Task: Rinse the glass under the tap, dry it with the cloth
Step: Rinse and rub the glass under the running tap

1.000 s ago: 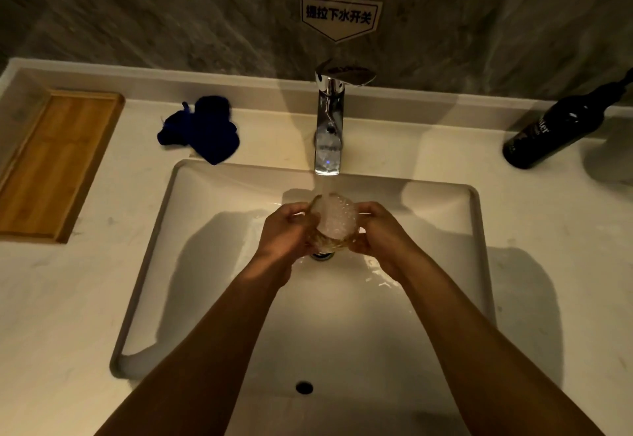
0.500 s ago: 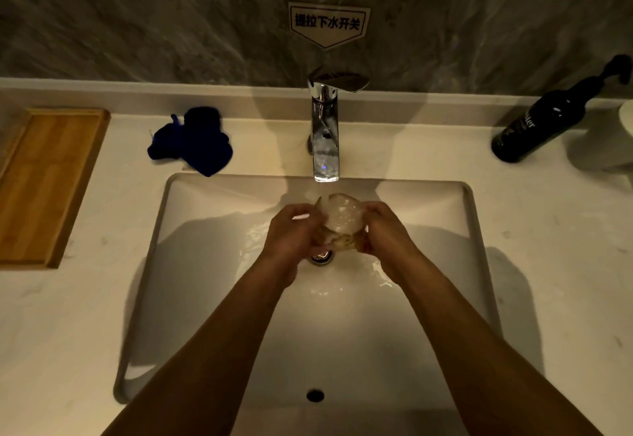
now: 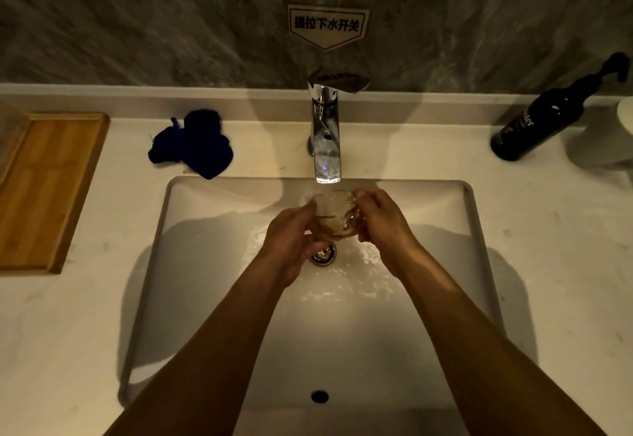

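A clear glass (image 3: 334,211) is held directly under the spout of the chrome tap (image 3: 326,130), and water runs into it and splashes over the basin. My left hand (image 3: 291,240) grips its left side and my right hand (image 3: 382,221) grips its right side and rim. The glass is tilted with its mouth toward the tap. A crumpled dark blue cloth (image 3: 195,142) lies on the counter behind the sink's left corner, apart from both hands.
The white rectangular sink (image 3: 191,264) has a metal drain (image 3: 323,254) under my hands. A wooden tray (image 3: 48,189) sits on the counter at far left. A dark pump bottle (image 3: 541,117) and a white container (image 3: 613,141) stand at far right.
The hands and the glass have stayed under the running water, and the right hand's fingers have shifted up onto the rim. The camera has tilted, so the scene sits lower in the frame.
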